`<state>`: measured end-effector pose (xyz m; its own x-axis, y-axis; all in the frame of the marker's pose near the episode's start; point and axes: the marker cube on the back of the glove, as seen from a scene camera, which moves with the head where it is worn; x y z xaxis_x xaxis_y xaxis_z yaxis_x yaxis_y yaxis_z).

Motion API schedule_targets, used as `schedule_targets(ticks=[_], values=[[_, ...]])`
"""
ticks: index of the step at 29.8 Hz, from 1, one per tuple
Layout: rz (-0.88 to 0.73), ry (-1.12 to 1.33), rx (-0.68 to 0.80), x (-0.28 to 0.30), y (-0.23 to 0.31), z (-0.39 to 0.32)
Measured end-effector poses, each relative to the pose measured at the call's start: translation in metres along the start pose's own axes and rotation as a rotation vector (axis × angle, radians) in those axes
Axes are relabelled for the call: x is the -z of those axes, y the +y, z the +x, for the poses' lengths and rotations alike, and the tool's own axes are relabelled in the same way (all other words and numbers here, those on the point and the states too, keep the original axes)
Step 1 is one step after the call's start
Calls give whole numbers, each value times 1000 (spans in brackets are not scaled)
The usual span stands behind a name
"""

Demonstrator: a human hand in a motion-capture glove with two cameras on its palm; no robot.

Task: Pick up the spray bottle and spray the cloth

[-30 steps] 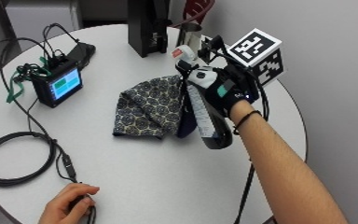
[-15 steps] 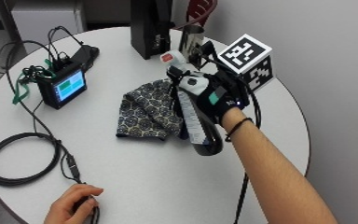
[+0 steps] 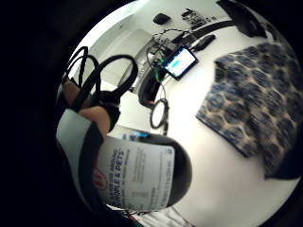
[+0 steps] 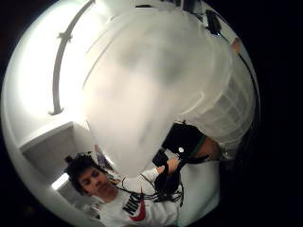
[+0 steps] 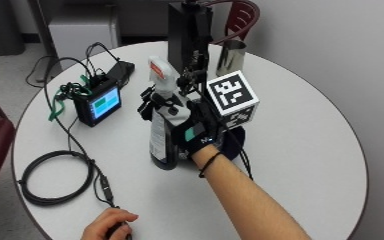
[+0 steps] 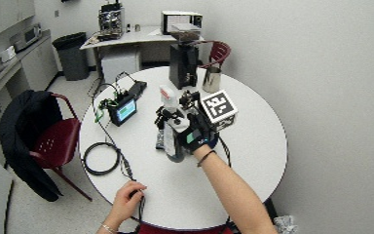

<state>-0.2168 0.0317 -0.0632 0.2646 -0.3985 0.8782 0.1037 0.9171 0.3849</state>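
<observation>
So the gloved right hand (image 5: 195,131) has its fingers wrapped round the spray bottle (image 5: 164,127), holding it upright over the white tabletop (image 5: 298,140). The patterned cloth (image 3: 255,94) lies flat on the tabletop just beside it, near a small lit screen (image 5: 103,103). Bare left hand (image 5: 109,225) rests at the tabletop edge.

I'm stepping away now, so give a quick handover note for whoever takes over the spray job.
Right hand: grips the spray bottle around its body, upright, nozzle end up.
Cloth: patterned, lying on the white round table beside the bottle; in the outside view the hand and bottle hide nearly all of it.
Bare hand: rests at the table's near edge by the black cable.
Done: bottle picked up.
Left: aim the nozzle at the cloth and spray.
</observation>
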Motion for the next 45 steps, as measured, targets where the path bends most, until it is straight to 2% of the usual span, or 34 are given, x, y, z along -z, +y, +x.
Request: schedule_targets(ticks=[11,17,28,37,45], values=[[-39,-10,-2,-53,-8,61],[-45,29,-19,-60,-5,89],[-68,64,-63,-57,-3,98],[-146,123,-72,-34,13,87],[-259,494,-47,34,44,49]])
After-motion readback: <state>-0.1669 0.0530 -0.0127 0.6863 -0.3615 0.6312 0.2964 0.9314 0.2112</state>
